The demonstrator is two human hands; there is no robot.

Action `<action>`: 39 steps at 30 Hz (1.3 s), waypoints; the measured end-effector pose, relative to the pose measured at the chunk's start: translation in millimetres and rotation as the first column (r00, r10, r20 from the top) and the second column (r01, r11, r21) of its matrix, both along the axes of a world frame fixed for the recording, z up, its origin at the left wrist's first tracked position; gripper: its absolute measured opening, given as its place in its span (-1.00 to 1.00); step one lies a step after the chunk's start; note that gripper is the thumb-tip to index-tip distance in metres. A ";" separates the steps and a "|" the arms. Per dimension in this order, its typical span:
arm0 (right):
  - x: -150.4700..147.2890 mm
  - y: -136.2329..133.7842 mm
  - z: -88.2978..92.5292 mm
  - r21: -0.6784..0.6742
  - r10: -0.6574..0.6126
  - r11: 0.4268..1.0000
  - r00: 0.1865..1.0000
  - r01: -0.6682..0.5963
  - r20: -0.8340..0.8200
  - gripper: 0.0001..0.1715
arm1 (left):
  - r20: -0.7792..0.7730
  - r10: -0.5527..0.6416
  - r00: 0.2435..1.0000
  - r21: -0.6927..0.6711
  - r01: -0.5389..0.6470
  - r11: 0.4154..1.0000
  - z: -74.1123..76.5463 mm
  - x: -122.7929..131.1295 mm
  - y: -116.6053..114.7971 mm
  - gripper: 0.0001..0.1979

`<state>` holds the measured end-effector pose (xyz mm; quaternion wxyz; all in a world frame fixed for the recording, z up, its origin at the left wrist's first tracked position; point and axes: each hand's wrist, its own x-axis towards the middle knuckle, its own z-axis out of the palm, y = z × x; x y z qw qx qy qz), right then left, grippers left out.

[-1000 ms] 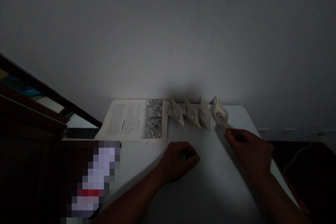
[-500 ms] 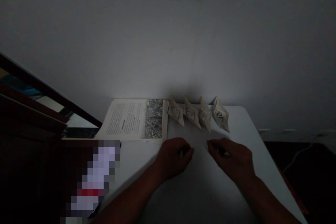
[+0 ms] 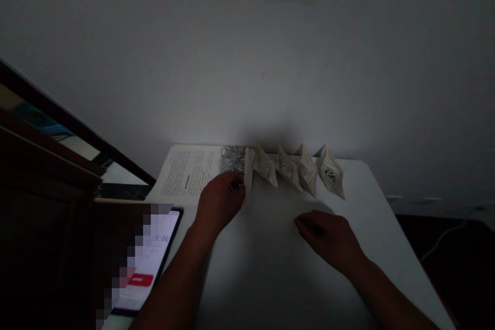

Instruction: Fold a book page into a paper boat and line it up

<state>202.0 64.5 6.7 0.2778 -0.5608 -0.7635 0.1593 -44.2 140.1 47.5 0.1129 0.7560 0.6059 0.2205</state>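
Note:
My left hand [image 3: 222, 198] is over the lower right part of an open book [image 3: 185, 170], its fingers curled together near the page edge. Whether a page is between those fingertips cannot be seen. Just above the white table, my right hand [image 3: 323, 232] has its fingers drawn together in a pinch, with nothing visible in them. Several folded paper boats made from printed pages stand in a row beyond it: one at the left [image 3: 266, 167] beside the book, and one at the right end [image 3: 331, 172] set slightly apart.
A phone [image 3: 154, 252] with a lit screen, partly blurred out, lies at the table's left edge. Behind the table [image 3: 371, 227] rises a bare wall [image 3: 193, 62]. Dark wooden furniture [image 3: 46, 165] is at the left, and a pale cable [image 3: 444, 234] runs beyond the right edge.
My left hand has moved left and away from me, from the table onto the book. My right hand has shifted slightly and stays pinched. The view has turned a little left.

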 end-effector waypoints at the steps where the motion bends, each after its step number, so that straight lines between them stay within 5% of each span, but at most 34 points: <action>1: -0.6 0.5 -0.2 -0.010 0.001 1.000 1.000 -0.001 -0.007 -0.78 | -0.030 0.017 0.999 -0.012 -0.017 1.000 -1.0 -3.6 1.6 -0.86; 16: -3.1 2.7 1.2 -0.087 -0.012 0.996 1.000 0.011 -0.014 -0.78 | -0.165 -0.090 0.982 -0.126 0.070 0.990 -3.9 -12.3 -3.0 -0.68; 32: -4.1 0.3 1.3 -0.059 -0.036 0.998 0.999 0.035 -0.001 -0.74 | -0.239 -0.174 0.955 -0.093 0.156 0.983 -0.7 -17.2 -4.7 -0.80; 39: -4.9 0.5 -0.6 -0.015 -0.034 0.999 0.999 0.034 0.003 -0.73 | -0.272 -0.124 0.954 -0.040 0.118 0.992 -8.7 -10.8 -14.1 -0.87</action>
